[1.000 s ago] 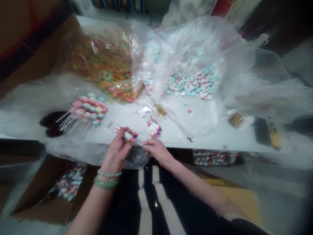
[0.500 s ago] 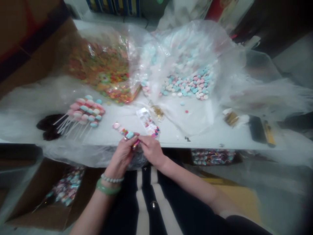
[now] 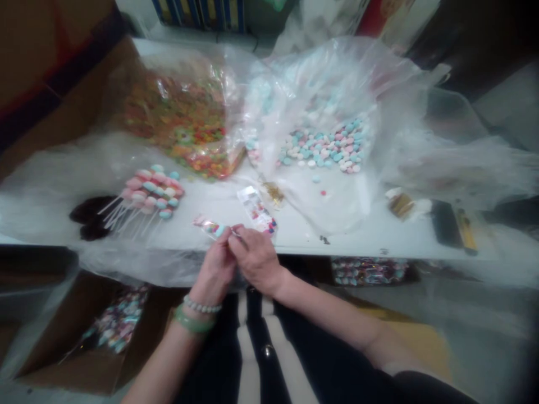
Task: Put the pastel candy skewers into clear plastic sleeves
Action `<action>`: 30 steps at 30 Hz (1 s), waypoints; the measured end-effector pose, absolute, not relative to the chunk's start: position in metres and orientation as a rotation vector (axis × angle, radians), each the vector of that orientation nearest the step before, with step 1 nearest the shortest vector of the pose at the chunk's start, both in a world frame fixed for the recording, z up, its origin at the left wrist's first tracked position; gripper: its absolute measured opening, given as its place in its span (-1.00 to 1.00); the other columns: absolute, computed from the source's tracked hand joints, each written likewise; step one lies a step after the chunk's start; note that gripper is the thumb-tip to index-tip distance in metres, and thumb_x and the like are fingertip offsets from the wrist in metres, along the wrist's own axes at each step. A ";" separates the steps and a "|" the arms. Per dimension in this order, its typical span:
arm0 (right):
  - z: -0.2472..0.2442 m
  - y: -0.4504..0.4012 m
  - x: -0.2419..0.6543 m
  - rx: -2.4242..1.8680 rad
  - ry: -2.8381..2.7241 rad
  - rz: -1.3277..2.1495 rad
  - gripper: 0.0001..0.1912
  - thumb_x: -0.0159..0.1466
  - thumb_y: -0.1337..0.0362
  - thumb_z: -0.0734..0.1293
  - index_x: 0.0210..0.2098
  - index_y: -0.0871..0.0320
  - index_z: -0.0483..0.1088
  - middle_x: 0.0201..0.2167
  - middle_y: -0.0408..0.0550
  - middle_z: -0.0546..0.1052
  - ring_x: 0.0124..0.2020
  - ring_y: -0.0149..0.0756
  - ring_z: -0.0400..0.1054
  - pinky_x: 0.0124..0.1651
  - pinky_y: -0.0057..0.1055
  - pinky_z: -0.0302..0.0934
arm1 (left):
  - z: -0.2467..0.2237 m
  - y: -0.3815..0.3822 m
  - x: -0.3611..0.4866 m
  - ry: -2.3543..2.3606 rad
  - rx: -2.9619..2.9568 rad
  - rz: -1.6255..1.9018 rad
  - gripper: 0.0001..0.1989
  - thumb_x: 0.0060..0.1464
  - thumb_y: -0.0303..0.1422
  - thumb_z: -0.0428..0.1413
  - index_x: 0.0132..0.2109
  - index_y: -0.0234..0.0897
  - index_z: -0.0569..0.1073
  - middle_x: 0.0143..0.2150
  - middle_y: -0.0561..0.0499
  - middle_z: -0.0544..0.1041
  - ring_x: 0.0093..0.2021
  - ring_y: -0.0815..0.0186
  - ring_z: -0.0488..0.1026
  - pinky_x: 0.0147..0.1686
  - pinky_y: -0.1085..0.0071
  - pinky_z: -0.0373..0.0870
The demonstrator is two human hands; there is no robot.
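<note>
My left hand is closed round the near end of a candy skewer in a clear wrapper. Pink, white, blue and coloured pieces show in its far part, pointing away to the left above the table. Pressed against the left fingertips, my right hand is closed in a pinch at the wrapper's near end; what lies between its fingers is hidden. Just beyond the hands are a small heap of gold twist ties and a clear packet with printed colours.
Marshmallow skewers on white sticks lie at the left. Behind are a bag of gummy candies and a bag of pastel marshmallows. A cutter knife lies at the right. Below the table, a cardboard box contains wrapped skewers.
My right hand has shifted slightly left and its fingers have curled in closer over the left fingertips. The skewer's near end is now more covered; the view has shifted slightly.
</note>
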State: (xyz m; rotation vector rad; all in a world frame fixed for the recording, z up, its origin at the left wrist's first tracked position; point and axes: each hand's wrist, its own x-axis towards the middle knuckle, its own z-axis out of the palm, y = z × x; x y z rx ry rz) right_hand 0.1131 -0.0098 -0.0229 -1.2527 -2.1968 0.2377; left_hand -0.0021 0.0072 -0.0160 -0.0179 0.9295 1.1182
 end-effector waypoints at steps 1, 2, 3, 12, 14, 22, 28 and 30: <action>-0.022 -0.007 0.110 -1.266 -2.184 0.296 -0.79 0.40 0.36 0.16 -0.09 0.14 0.42 -0.08 0.15 0.47 -0.03 -0.10 0.30 0.02 -0.16 0.13 | -0.013 0.008 0.001 0.928 -0.050 1.115 -0.82 0.25 -0.37 0.07 -0.24 -0.36 0.52 -0.31 -0.05 0.53 -0.33 0.35 0.49 -0.28 0.48 0.48; -0.021 -0.003 0.108 -1.292 -2.134 0.432 -0.80 0.39 0.36 0.17 -0.19 0.15 0.43 -0.16 0.13 0.48 -0.07 -0.11 0.31 0.01 -0.16 0.14 | -0.010 0.009 0.004 0.927 -0.081 1.105 -0.82 0.26 -0.38 0.05 -0.24 -0.36 0.52 -0.28 -0.06 0.53 -0.30 0.35 0.50 -0.24 0.47 0.49; -0.020 0.001 0.106 -1.321 -2.020 0.655 -0.82 0.37 0.36 0.19 -0.29 0.15 0.42 -0.23 0.09 0.48 -0.11 -0.13 0.32 0.00 -0.18 0.15 | -0.007 0.010 0.005 0.921 -0.107 1.093 -0.82 0.26 -0.39 0.05 -0.24 -0.36 0.52 -0.28 -0.06 0.53 -0.30 0.35 0.50 -0.24 0.47 0.49; -0.018 0.012 0.116 -1.099 -0.686 2.140 -0.83 0.12 0.23 0.38 -0.43 0.18 0.33 -0.57 -0.19 0.33 -0.61 -0.47 0.14 -0.48 -0.48 0.13 | -0.001 0.000 -0.022 0.983 0.361 0.941 -0.66 -0.06 -0.40 0.35 -0.09 -0.34 0.58 -0.28 -0.09 0.57 -0.39 0.30 0.48 -0.32 0.41 0.45; -0.012 0.010 0.122 -1.289 -0.892 1.871 -0.87 0.13 0.27 0.37 -0.49 0.16 0.34 -0.53 -0.15 0.39 -0.49 -0.40 0.26 -0.40 -0.46 0.20 | 0.000 0.000 -0.025 1.083 0.486 1.004 -0.76 -0.10 -0.41 0.37 -0.21 -0.35 0.60 -0.26 -0.11 0.58 -0.27 0.25 0.51 -0.24 0.44 0.43; 0.001 0.028 0.113 -1.093 -0.732 1.639 -0.65 0.01 0.21 0.44 -0.21 0.12 0.37 -0.40 -0.20 0.48 -0.44 -0.39 0.33 -0.37 -0.46 0.24 | -0.009 0.000 -0.002 1.144 0.608 0.783 -0.62 -0.13 -0.08 0.33 -0.45 -0.34 0.50 -0.60 -0.01 0.43 -0.69 0.37 0.27 -0.67 0.44 0.19; -0.017 0.047 0.139 -1.346 -0.906 1.368 -0.81 0.18 0.17 0.35 -0.28 0.14 0.39 -0.36 -0.14 0.50 -0.34 -0.32 0.39 -0.24 -0.39 0.31 | -0.017 -0.001 -0.001 1.637 0.812 1.044 -0.66 -0.13 -0.10 0.30 -0.44 -0.32 0.50 -0.65 0.13 0.32 -0.68 0.46 0.14 -0.69 0.49 -0.01; -0.027 0.060 0.159 -1.587 -1.244 1.040 -0.88 0.28 0.28 0.25 -0.27 0.14 0.42 -0.25 -0.06 0.51 -0.20 -0.27 0.39 -0.10 -0.36 0.29 | -0.016 0.002 -0.004 1.633 0.708 1.078 -0.68 -0.15 -0.13 0.29 -0.43 -0.32 0.48 -0.65 0.15 0.29 -0.68 0.49 0.11 -0.69 0.52 -0.06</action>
